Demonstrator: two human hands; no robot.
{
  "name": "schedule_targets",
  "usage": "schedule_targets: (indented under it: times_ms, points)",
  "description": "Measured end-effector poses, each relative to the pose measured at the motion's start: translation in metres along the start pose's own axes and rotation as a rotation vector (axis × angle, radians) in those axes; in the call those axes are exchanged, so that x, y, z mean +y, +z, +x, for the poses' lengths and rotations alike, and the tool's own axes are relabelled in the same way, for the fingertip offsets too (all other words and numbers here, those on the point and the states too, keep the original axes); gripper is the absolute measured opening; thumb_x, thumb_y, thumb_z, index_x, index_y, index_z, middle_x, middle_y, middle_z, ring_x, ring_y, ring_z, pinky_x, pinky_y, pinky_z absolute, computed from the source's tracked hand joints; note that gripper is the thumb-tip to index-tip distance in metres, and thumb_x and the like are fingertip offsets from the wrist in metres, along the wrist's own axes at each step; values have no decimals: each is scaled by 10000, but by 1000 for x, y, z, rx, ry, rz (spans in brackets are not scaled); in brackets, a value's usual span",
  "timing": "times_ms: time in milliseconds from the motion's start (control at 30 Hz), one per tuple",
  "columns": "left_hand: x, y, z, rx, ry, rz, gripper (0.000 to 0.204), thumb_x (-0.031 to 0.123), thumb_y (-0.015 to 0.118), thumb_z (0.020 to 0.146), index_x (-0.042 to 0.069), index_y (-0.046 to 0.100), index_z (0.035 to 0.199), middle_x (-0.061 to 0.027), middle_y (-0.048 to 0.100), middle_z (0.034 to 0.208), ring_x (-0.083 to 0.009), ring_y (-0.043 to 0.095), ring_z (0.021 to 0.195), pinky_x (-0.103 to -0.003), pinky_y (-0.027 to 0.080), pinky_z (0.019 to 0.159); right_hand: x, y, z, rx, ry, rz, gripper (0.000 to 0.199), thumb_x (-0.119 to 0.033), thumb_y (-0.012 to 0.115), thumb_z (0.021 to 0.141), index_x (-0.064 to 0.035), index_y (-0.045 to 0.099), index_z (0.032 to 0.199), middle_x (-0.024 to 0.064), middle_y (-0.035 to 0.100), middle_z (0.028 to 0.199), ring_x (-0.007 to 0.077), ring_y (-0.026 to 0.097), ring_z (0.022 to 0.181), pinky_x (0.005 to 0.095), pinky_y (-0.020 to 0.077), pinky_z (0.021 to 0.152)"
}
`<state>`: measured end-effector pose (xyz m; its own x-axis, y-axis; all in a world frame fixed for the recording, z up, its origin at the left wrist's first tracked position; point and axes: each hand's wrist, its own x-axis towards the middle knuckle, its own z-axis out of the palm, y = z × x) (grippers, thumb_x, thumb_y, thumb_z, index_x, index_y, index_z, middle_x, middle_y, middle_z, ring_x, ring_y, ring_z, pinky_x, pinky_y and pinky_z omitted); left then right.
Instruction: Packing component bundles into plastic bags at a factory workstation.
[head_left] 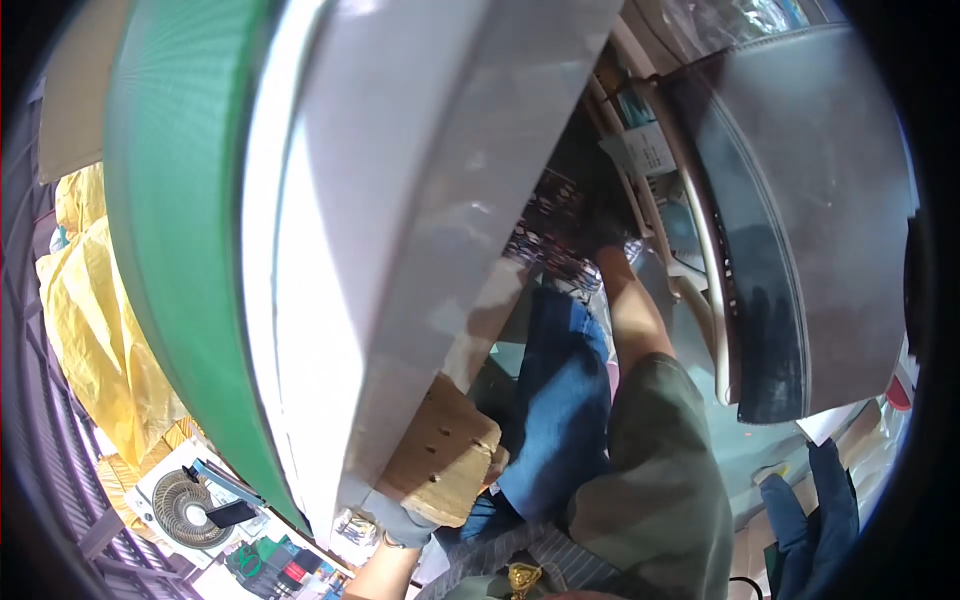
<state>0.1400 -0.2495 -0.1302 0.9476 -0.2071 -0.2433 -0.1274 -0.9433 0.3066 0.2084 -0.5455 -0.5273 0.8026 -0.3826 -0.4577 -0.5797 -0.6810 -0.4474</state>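
A big white panel with a green edge (330, 230) tilts across the view, above a brown perforated cardboard piece (440, 455). The gloved left hand (405, 520) grips that cardboard's lower edge, fingers curled. The right hand (590, 235) reaches toward a dark plastic crate (550, 215); its fingers are hidden.
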Motion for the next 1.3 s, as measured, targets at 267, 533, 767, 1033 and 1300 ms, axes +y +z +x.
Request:
schedule_targets:
  times_ms: [267, 533, 767, 1033, 1300]
  points:
    - [31, -15, 2, 71, -93, -78, 578, 350, 445, 899, -80, 389, 1281, -283, 476, 1210, -404, 478, 1092, -484, 341, 948, 24, 73, 21, 63, -183, 148, 766, -539, 636, 712, -75, 458, 1295, 196, 459, 1307, 292, 405, 1254, 391, 384, 1002]
    - [27, -8, 6, 459, 42, 101, 665, 362, 610, 801, -27, 377, 1288, -316, 365, 1307, -480, 342, 1216, -518, 285, 1013, -48, -129, -172, -64, 79, 171, 520, -295, 702, 659, -46, 509, 1072, 225, 625, 970, 410, 596, 926, 463, 476, 797]
    - [22, 1, -45, 432, 108, -361, 800, 500, 635, 773, -26, 357, 1308, -259, 356, 1347, -401, 344, 1253, -453, 279, 1046, -40, -251, -388, 258, -359, 656, 581, -44, 668, 652, 27, 478, 1197, 137, 582, 1120, 279, 574, 1000, 358, 422, 918]
    - [7, -69, -183, 135, 88, -1470, 767, 256, 811, 639, 5, 417, 1248, -113, 565, 1122, -202, 547, 1008, -311, 440, 901, -232, -287, -479, -313, -582, 1010, 396, -84, 650, 696, 24, 556, 1066, 59, 617, 891, 153, 583, 737, 258, 471, 668]
    - [-152, -99, -179, 555, -612, -529, 931, 411, 730, 683, -92, 257, 1309, -323, 493, 1154, -431, 523, 1048, -463, 457, 827, -402, -158, -362, -543, -833, 127, 669, -393, 663, 794, 33, 435, 1257, 143, 586, 1064, 249, 578, 962, 344, 453, 861]
